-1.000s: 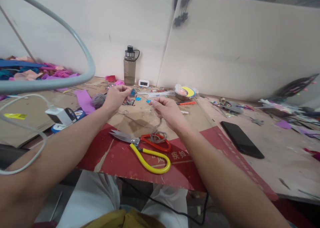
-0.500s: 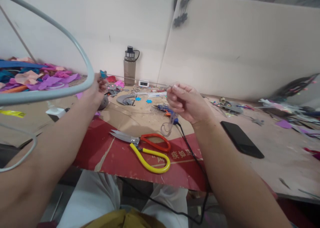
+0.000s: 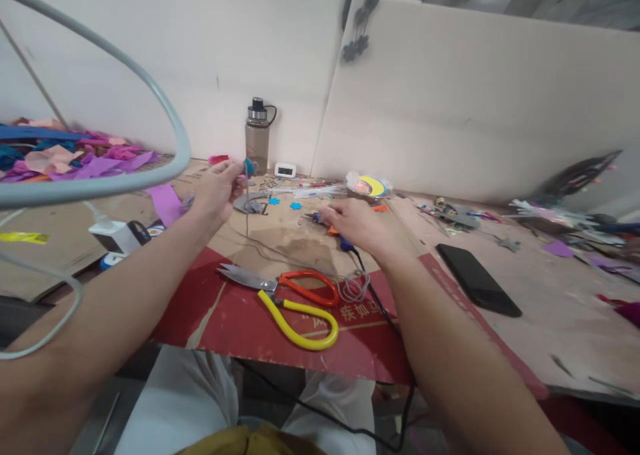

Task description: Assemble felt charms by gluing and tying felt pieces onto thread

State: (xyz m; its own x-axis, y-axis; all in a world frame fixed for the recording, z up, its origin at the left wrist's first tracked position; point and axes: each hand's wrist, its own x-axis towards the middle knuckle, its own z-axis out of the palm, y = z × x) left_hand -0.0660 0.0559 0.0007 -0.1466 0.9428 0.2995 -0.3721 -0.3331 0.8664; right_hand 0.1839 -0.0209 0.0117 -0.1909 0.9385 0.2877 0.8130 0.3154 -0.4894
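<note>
My left hand (image 3: 223, 183) is closed in a pinch on a small blue felt piece (image 3: 249, 166). A thin grey cord (image 3: 247, 218) hangs down from there and runs across the table to a loose coil (image 3: 355, 287) by the scissors' red handle. My right hand (image 3: 353, 220) is over a blue glue gun (image 3: 345, 243), fingers curled about its body; the hand covers much of it, and its nozzle points left. Scissors (image 3: 273, 285) with one red and one yellow handle lie partly open in front of me. Two blue flower shapes (image 3: 296, 206) lie between my hands.
A water bottle (image 3: 257, 138) and a small digital display (image 3: 285, 170) stand at the wall. A phone (image 3: 477, 278) lies at right. Felt scraps (image 3: 75, 158) are heaped at left, beside a white plug (image 3: 115, 235). A grey tube (image 3: 165, 102) arches across the upper left. The gun's black cable (image 3: 373, 288) runs over the front edge.
My right hand has let go of the cord and dropped to the glue gun; the coil now lies on the table. My left hand has moved right with the blue felt piece.
</note>
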